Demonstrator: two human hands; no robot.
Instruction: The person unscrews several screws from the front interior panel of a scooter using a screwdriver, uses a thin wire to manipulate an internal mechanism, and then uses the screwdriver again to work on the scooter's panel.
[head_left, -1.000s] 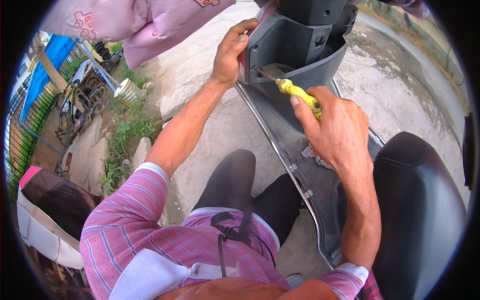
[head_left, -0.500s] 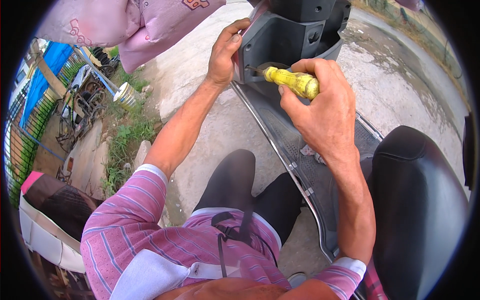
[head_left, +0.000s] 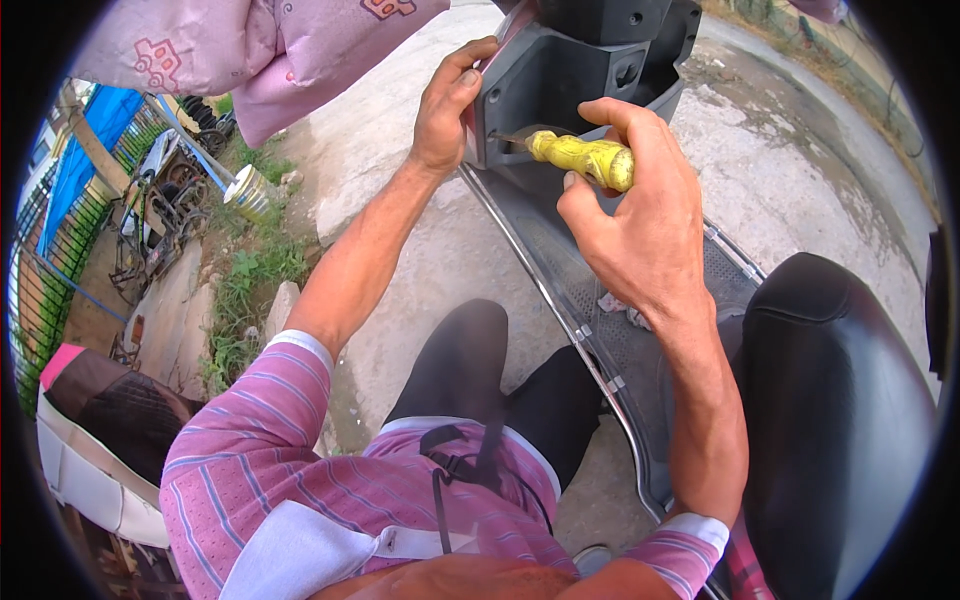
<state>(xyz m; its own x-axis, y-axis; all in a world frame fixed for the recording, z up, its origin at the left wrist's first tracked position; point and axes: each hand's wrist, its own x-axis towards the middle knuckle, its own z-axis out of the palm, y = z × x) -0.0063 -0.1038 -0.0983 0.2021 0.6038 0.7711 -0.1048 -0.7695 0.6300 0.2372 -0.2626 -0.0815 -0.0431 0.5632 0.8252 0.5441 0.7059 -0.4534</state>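
A screwdriver [head_left: 582,158] with a scuffed yellow handle points left, its thin shank meeting the lower left corner of a dark grey plastic scooter panel [head_left: 570,80]. My right hand [head_left: 650,205] is round the handle's butt end. Its index finger and thumb stand a little off the handle, and its other fingers are mostly hidden. My left hand [head_left: 447,108] grips the panel's left edge, fingers behind it and thumb in front. Screw holes show along that edge. The tip of the screwdriver is hard to make out at the panel.
Below the panel runs the scooter's footboard [head_left: 570,265] with a chrome side rail [head_left: 545,270]. A black seat [head_left: 840,400] stands at the right. Pink padded fabric [head_left: 300,70] hangs at the upper left. A bucket [head_left: 250,190], weeds and scrap metal lie on the left.
My right hand's index finger and thumb have loosened and lifted from the yellow handle, which has turned slightly. My left hand has stayed on the panel edge.
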